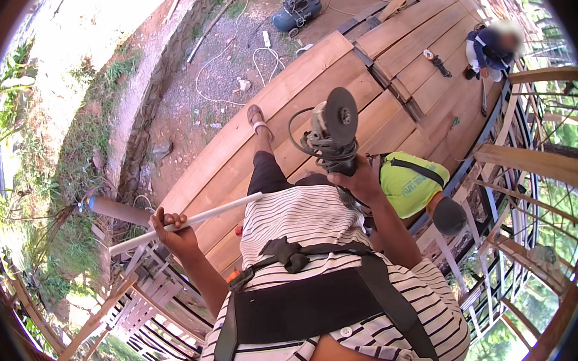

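My right hand (363, 179) is wrapped round the body of an angle grinder (328, 138), held up in front of me over the wooden planks. Its dark round disc (341, 116) points upward, and its cord is looped round the tool. My left hand (173, 228) grips a thin white rod (221, 208), which slants across in front of my striped shirt. Beside that hand lies a grey cylinder (122, 209) with a blue end; whether my fingers touch it, I cannot tell.
Long wooden planks (309, 76) form a curved deck beneath me. Close on my right, a person in a yellow-green vest (411, 183) bends down. Another person (493, 49) crouches at the far right near a tool (437, 63). A blue air compressor (296, 11) stands on the gravel beyond.
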The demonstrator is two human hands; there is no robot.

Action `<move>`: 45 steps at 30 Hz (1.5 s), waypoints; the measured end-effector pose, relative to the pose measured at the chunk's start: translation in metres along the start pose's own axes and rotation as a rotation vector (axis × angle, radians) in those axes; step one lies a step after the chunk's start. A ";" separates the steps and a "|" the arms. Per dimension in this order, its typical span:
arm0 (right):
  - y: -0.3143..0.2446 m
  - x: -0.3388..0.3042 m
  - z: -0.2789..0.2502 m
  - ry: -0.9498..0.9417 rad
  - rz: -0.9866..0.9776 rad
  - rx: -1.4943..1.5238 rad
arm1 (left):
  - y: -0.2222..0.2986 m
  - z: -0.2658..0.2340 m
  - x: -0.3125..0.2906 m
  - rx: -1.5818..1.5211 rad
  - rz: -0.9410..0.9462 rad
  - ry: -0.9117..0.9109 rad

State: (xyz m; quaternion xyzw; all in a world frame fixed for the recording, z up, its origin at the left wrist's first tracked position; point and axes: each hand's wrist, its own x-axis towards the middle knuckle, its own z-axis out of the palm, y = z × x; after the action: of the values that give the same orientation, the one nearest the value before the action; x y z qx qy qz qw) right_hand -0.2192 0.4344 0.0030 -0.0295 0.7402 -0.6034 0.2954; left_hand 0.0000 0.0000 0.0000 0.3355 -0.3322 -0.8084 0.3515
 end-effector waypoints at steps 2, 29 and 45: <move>0.011 -0.002 0.000 0.027 0.060 0.038 | 0.003 0.022 0.002 0.045 0.025 0.230; -0.163 0.547 -0.024 -0.027 0.101 0.355 | -0.244 0.169 0.447 1.441 -0.521 0.003; 0.086 0.889 0.037 -0.261 0.264 0.316 | -0.583 -0.106 0.605 1.666 -0.388 0.555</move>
State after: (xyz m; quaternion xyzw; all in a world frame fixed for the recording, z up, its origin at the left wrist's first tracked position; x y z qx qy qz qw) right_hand -0.9070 0.0698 -0.4355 0.0365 0.5895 -0.6589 0.4659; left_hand -0.4386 -0.1998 -0.6963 0.7150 -0.6514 -0.2406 -0.0810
